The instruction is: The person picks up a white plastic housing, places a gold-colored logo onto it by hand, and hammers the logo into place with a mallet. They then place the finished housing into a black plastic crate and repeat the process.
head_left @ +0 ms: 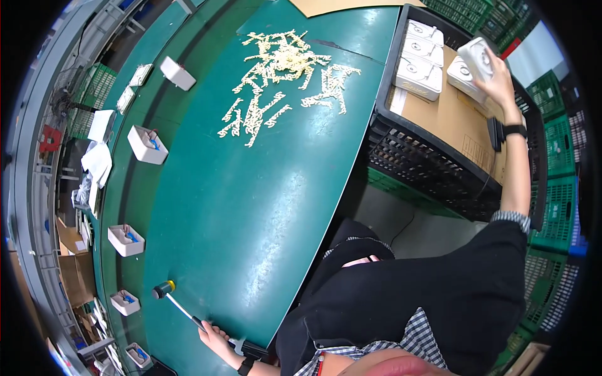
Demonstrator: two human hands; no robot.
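My left hand (216, 339) is closed round the dark grip of a small mallet (164, 289) with a black and yellow head, held low over the near left of the green table. My right hand (500, 83) reaches out to the far right and grips a white plastic housing (477, 57) with round marks on its face, tilted over a black crate (433, 168). Just below it another white housing (461, 75) lies on the crate's cardboard sheet (446, 116). Several more white housings (417, 76) stand in a row along the crate's left side.
Small cream letter-like strips (285, 62) lie heaped on the green table (251, 207). Along the left, a conveyor belt (119, 194) carries several open white shells (148, 145) with blue parts inside. Green crates (558, 147) are stacked at the right.
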